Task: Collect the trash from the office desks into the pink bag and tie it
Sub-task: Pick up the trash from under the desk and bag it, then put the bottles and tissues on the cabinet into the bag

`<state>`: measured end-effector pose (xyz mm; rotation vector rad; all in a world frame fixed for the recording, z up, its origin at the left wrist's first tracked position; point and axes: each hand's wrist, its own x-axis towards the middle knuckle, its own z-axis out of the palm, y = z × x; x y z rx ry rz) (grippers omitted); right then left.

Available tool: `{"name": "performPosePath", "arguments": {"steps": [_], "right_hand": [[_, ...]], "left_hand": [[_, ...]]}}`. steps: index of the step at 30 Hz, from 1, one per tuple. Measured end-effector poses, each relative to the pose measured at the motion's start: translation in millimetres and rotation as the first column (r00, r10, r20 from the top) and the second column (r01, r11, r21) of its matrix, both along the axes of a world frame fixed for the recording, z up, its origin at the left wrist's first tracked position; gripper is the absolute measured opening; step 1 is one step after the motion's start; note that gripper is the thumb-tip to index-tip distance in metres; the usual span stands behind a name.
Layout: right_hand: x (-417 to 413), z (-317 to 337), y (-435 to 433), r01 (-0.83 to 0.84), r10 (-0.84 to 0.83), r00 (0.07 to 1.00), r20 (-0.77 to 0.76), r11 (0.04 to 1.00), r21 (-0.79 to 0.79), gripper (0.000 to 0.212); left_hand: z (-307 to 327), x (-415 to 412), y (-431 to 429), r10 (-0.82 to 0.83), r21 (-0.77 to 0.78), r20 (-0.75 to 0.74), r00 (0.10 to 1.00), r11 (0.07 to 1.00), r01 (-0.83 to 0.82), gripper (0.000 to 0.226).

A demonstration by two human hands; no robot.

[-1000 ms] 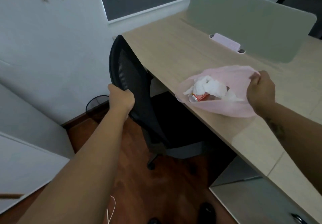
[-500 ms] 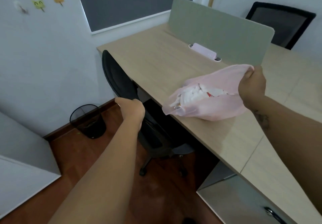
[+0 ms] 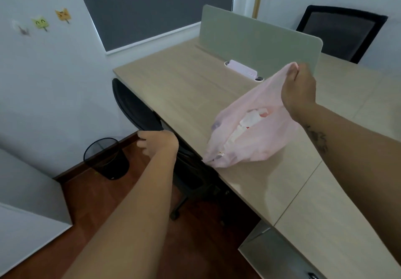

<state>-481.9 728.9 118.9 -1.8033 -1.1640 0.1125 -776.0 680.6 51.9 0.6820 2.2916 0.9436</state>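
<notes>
My right hand [image 3: 298,89] grips the top edge of the pink bag [image 3: 256,142] and holds it up above the light wooden desk [image 3: 184,87]. The bag's bottom rests near the desk's front edge. White crumpled paper and a bit of red trash show through the thin plastic. My left hand [image 3: 158,144] hovers beside the back of the black office chair [image 3: 134,107], fingers loosely apart and holding nothing. The chair is tucked under the desk.
A black mesh waste bin [image 3: 107,159] stands on the wood floor by the wall. A grey-green divider [image 3: 260,39] with a pink power strip [image 3: 243,70] crosses the desk. A second black chair [image 3: 340,31] stands behind. A drawer unit [image 3: 277,255] sits under the desk.
My right hand has lifted the bag's edge higher, so the bag hangs more upright. My left hand pushed the chair in under the desk and has come off its back.
</notes>
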Motion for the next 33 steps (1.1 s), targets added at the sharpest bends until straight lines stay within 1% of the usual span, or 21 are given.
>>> {"name": "performPosePath", "arguments": {"steps": [1,2,3,4,5,6,7,8,9,10,12,14,15,17,19,21,23,25,26,29,33], "right_hand": [[2.4,7.7,2.7,-0.017,0.017,1.0,0.005,1.0,0.012,0.036],[4.5,16.7,5.2,-0.033,0.032,0.999,0.016,0.999,0.023,0.036],[6.9,26.8,6.8,-0.047,0.046,0.998,0.03,0.998,0.033,0.036],[9.9,37.4,8.0,-0.058,0.056,0.998,0.04,0.997,0.043,0.036],[13.5,48.3,8.9,-0.068,0.066,0.997,0.043,0.996,0.052,0.036],[16.7,59.5,9.3,-0.083,0.08,0.996,0.043,0.995,0.062,0.035],[19.6,70.7,9.0,-0.103,0.1,0.994,0.045,0.992,0.074,0.034],[22.0,81.4,8.3,-0.124,0.12,0.992,0.05,0.988,0.087,0.032],[25.0,90.0,7.5,-0.144,0.139,0.989,0.057,0.985,0.097,0.032],[28.6,96.2,6.3,-0.164,0.158,0.985,0.066,0.981,0.104,0.032],[37.8,100.8,0.7,-0.191,0.182,0.979,0.088,0.976,0.101,0.032],[50.7,98.3,-9.0,-0.21,0.201,0.973,0.111,0.975,0.076,0.032],[57.9,96.5,-14.1,-0.218,0.209,0.97,0.125,0.974,0.057,0.032],[70.7,100.7,-23.8,-0.209,0.203,0.966,0.158,0.978,0.026,0.033],[80.7,120.5,-27.5,-0.158,0.144,0.965,0.22,0.986,0.046,0.033],[84.0,152.3,-26.9,-0.118,0.078,0.95,0.303,0.986,0.116,0.032],[78.4,188.0,-22.1,-0.125,0.069,0.936,0.345,0.982,0.141,0.033],[63.5,218.4,-14.1,-0.178,0.141,0.927,0.347,0.981,0.078,0.039],[52.2,230.5,-9.7,-0.207,0.17,0.926,0.336,0.975,0.076,0.041],[-1.7,256.4,-0.5,-0.27,0.186,0.924,0.334,0.936,0.224,0.041],[-108.1,281.0,8.5,-0.431,0.325,0.868,0.374,0.867,0.248,0.041]], "left_hand": [[7.0,1.7,-4.1,-0.063,-0.04,-0.205,0.977,0.998,0.056,0.076],[12.0,7.3,-7.3,-0.147,-0.014,-0.442,0.885,0.987,0.157,0.084],[17.9,18.8,-11.3,-0.235,0.018,-0.609,0.757,0.951,0.31,0.089],[23.6,35.5,-15.4,-0.335,0.019,-0.704,0.626,0.872,0.489,0.09],[27.9,53.7,-18.8,-0.472,-0.034,-0.71,0.523,0.765,0.644,0.092],[29.5,71.5,-19.8,-0.594,-0.085,-0.666,0.452,0.662,0.745,0.095],[31.5,86.3,-21.5,-0.706,-0.132,-0.557,0.437,0.594,0.793,0.099],[31.7,98.0,-21.7,-0.754,-0.127,-0.448,0.48,0.585,0.801,0.1],[30.6,106.6,-20.7,-0.75,-0.122,-0.383,0.539,0.619,0.776,0.096],[27.0,112.6,-19.6,-0.724,-0.121,-0.376,0.579,0.658,0.744,0.087],[16.3,114.5,-18.0,-0.672,-0.123,-0.428,0.604,0.705,0.698,0.059],[12.0,108.6,-11.1,-0.582,0.063,-0.392,0.713,0.756,0.651,0.031],[14.8,104.9,-6.6,-0.557,0.141,-0.33,0.762,0.769,0.623,0.025],[33.4,95.6,8.0,-0.539,0.199,-0.274,0.797,0.779,0.595,0.023],[74.4,85.1,30.6,-0.512,0.235,-0.331,0.793,0.769,0.595,0.022],[131.7,70.2,54.2,-0.452,0.311,-0.414,0.79,0.745,0.589,0.026],[193.6,47.5,70.7,-0.372,0.37,-0.512,0.774,0.718,0.59,0.029],[247.9,14.7,76.5,-0.31,0.364,-0.608,0.731,0.71,0.604,0.03],[270.5,-5.9,75.7,-0.269,0.368,-0.646,0.714,0.71,0.6,0.032],[320.0,-77.9,59.3,-0.104,0.429,-0.702,0.704,0.727,0.536,0.042],[362.8,-187.2,17.5,0.055,0.399,-0.797,0.601,0.795,0.457,0.051]]}}
